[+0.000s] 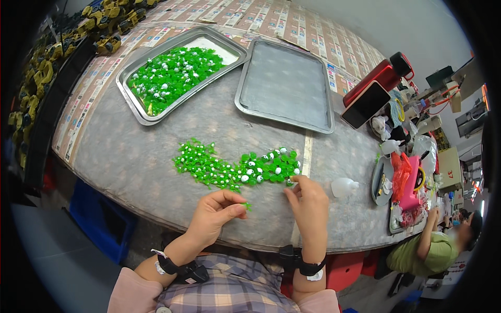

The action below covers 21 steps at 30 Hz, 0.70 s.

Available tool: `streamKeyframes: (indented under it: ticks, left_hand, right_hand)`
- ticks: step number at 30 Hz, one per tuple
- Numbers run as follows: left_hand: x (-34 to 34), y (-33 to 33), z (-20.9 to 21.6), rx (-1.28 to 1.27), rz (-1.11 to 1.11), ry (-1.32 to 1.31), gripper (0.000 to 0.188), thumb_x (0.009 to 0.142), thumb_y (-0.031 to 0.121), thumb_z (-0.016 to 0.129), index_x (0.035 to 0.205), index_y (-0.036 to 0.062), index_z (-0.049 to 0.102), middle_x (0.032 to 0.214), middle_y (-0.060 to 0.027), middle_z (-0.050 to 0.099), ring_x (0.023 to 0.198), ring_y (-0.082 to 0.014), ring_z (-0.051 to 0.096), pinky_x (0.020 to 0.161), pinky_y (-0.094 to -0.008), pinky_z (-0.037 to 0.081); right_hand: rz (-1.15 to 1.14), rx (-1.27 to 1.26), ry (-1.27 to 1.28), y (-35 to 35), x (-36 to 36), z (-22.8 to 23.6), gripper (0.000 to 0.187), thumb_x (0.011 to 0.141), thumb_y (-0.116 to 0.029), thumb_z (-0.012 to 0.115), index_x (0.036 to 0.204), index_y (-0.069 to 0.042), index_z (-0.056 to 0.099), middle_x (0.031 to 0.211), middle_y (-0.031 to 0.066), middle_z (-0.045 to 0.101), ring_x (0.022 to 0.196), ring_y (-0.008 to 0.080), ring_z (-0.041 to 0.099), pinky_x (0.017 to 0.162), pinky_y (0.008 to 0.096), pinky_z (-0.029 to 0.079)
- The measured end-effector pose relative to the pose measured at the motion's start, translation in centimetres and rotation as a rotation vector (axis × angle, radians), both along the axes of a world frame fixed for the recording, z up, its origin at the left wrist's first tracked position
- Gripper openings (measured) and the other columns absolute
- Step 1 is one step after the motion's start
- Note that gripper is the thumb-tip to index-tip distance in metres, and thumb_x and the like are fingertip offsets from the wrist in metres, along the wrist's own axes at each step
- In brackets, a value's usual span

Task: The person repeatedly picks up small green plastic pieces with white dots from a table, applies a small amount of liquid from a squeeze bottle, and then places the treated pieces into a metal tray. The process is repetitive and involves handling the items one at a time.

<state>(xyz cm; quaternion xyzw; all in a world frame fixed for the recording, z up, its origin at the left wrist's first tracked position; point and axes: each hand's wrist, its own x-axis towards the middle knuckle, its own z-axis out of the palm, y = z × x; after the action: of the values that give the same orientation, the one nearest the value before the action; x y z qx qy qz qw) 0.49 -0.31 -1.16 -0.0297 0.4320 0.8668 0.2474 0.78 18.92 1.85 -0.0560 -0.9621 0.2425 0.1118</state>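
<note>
My left hand (222, 209) is closed in a pinch near the table's front edge, with a small green plastic piece (248, 206) at its fingertips. To its right, my right hand (310, 201) pinches a green piece with a white ball (289, 182) at the edge of a loose pile. That pile of green pieces with larger white balls (269, 166) resembles little frog-like eyes. It runs into another pile of smaller green pieces with white dots (204, 164) on the left. Exact shapes are too small to make out.
A metal tray (140, 116) at the far left holds many green-and-white pieces. Beside it lies a bare metal tray (284, 78). Rightward are a phone (366, 104) against a red bottle (377, 78), a small white bottle (344, 187) and clutter. A person in green (436, 253) sits at right.
</note>
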Motion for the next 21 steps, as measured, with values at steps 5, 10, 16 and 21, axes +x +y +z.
streamKeyframes:
  ticks: [5,10,16,21]
  left_hand:
    - [0.0,0.1,0.0,0.004,0.000,-0.008,0.009,0.073,0.001,0.057,0.081,0.0009,0.054,0.075,-0.0060,0.056,0.067,-0.0130,0.055,0.062,-0.0263,0.048]
    - [0.0,0.1,0.2,0.019,-0.035,0.037,0.009,0.074,0.003,0.057,0.083,0.0006,0.055,0.074,-0.0060,0.057,0.068,-0.0119,0.055,0.064,-0.0228,0.045]
    - [0.0,-0.3,0.2,0.064,-0.065,0.051,0.010,0.074,0.004,0.057,0.084,0.0005,0.055,0.075,-0.0056,0.057,0.068,-0.0120,0.055,0.063,-0.0228,0.045]
    - [0.0,0.0,0.3,0.123,-0.130,0.041,0.011,0.075,0.005,0.056,0.084,0.0003,0.055,0.076,-0.0059,0.058,0.069,-0.0119,0.056,0.063,-0.0228,0.046]
  right_hand:
    - [0.037,0.120,-0.010,-0.1,-0.4,-0.6,0.020,0.063,-0.007,0.062,0.077,-0.004,0.049,0.067,0.0097,0.053,0.066,0.0259,0.051,0.058,0.0348,0.040]
    - [0.054,0.156,-0.001,0.0,-0.4,-0.8,0.019,0.063,-0.006,0.061,0.076,-0.004,0.048,0.066,0.0100,0.053,0.064,0.0265,0.051,0.056,0.0357,0.040]
    - [0.235,-0.411,-0.101,-1.6,1.8,1.7,0.016,0.065,-0.005,0.061,0.078,-0.003,0.053,0.067,0.0088,0.054,0.062,0.0209,0.055,0.056,0.0290,0.043]
    - [0.421,-0.533,-0.098,-2.5,2.7,2.1,0.019,0.064,-0.004,0.063,0.081,-0.002,0.056,0.074,0.0090,0.057,0.068,0.0209,0.057,0.060,0.0262,0.044]
